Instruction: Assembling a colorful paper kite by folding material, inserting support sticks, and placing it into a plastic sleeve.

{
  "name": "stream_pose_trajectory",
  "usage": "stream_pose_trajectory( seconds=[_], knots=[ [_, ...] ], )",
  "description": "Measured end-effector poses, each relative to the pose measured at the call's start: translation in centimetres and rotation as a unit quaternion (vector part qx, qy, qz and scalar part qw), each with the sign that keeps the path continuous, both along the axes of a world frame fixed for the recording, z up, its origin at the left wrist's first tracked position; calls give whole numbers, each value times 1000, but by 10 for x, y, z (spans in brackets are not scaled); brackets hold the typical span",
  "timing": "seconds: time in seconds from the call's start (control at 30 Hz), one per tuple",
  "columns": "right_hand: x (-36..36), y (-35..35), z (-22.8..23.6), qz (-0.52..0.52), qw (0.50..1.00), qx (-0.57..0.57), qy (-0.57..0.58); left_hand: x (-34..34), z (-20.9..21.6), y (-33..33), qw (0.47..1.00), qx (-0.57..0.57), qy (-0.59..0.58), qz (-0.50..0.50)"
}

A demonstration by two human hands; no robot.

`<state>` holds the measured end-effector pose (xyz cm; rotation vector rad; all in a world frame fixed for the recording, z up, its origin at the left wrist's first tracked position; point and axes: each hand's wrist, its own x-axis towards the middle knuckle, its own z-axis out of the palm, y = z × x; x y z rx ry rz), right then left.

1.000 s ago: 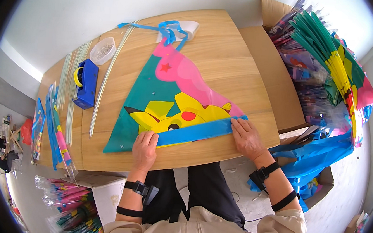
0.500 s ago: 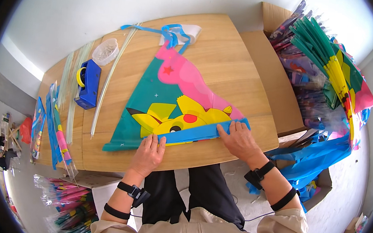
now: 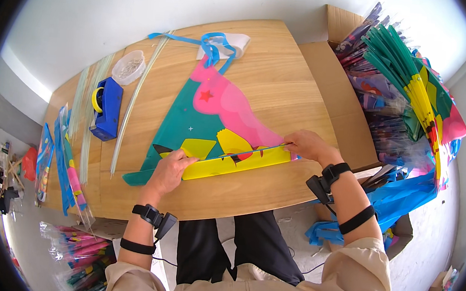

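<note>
Pinching the folded sheet [image 3: 207, 120] — yellow figure [image 3: 232, 141] partly hidden.

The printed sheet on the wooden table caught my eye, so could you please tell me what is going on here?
A person is handling the printed sheet at its near edge, which is folded over into a yellow strip. The left hand holds the strip near its left end, while the right hand pinches its right end. The sheet's pink and green far part lies flat on the wooden table. To the left sits a blue tape dispenser.
</note>
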<state>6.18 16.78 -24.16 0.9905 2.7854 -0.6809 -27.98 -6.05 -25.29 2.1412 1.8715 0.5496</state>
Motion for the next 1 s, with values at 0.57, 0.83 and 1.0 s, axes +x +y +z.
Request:
stream_pose_trajectory(
  seconds=[0.57,0.83,1.0],
  knots=[
    [-100,-164,-20,7,961,164,224,5,-29,0,983,135,-100,69],
    [-112,-182,-41,-31,967,159,194,-97,-47,-7,905,167,-116,374],
    [-109,-181,-41,-38,967,170,188,-154,-22,-22,865,60,139,479]
  ],
)
